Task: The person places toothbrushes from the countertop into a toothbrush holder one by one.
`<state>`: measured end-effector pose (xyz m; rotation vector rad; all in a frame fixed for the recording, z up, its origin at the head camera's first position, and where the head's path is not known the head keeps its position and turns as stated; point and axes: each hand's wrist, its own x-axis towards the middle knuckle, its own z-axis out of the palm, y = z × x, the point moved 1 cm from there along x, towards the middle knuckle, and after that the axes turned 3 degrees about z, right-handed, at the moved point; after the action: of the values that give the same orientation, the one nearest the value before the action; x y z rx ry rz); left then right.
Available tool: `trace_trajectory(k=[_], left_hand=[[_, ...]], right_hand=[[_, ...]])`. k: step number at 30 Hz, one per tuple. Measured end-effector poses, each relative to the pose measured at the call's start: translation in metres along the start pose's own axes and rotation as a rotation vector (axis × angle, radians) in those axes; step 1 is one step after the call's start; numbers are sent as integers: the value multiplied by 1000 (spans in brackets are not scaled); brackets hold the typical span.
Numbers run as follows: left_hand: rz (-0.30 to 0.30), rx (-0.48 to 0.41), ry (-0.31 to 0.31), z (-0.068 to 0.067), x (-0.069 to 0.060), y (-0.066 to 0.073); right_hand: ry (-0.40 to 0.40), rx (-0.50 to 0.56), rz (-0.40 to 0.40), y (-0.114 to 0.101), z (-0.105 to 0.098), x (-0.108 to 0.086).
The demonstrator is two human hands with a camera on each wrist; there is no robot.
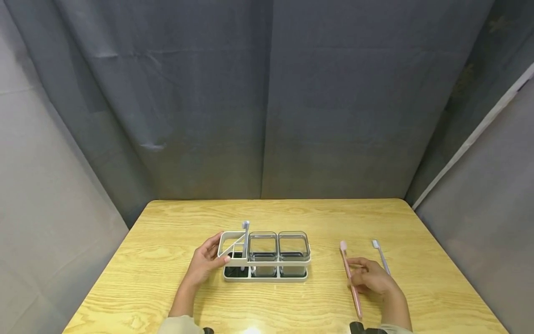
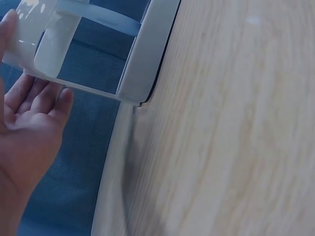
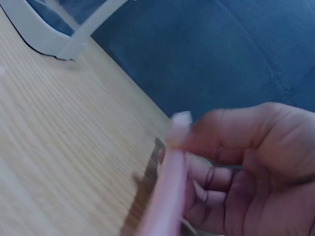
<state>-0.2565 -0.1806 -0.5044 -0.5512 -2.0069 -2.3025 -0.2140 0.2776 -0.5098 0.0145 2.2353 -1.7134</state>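
A white rack [image 1: 267, 263] stands at the table's middle, with a toothbrush [image 1: 245, 236] upright in its left, divided section. My left hand [image 1: 202, 264] grips the rack's left end, thumb at the front and fingers round the side; the left wrist view shows the hand [image 2: 37, 123] against the white frame [image 2: 142, 54]. Over on the right, my right hand [image 1: 371, 277] pinches a pink toothbrush [image 1: 352, 283] by its handle, head pointing away from me. In the right wrist view the hand [image 3: 246, 167] holds the blurred pink handle [image 3: 166, 191] between thumb and fingers.
Two clear cups [image 1: 263, 246] sit side by side in the rack's middle and right sections. Another toothbrush [image 1: 380, 254] with a light head lies just behind and right of my right hand. Grey curtains [image 1: 208, 116] hang behind the wooden table [image 1: 167, 232] and along both sides.
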Motion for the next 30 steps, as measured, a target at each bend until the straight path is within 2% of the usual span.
trace_trajectory(k=[3, 11, 19, 25, 30], left_hand=[[0, -2, 6, 1, -1, 0], [1, 22, 17, -1, 0, -1], [-14, 29, 1, -2, 1, 0], [-21, 21, 11, -2, 1, 1], [-21, 16, 11, -1, 1, 1]], right_hand=[[34, 61, 3, 1, 3, -1], [38, 168, 7, -5, 8, -4], [58, 221, -65, -20, 14, -4], [92, 239, -103, -38, 21, -5], [90, 249, -158, -50, 26, -7]])
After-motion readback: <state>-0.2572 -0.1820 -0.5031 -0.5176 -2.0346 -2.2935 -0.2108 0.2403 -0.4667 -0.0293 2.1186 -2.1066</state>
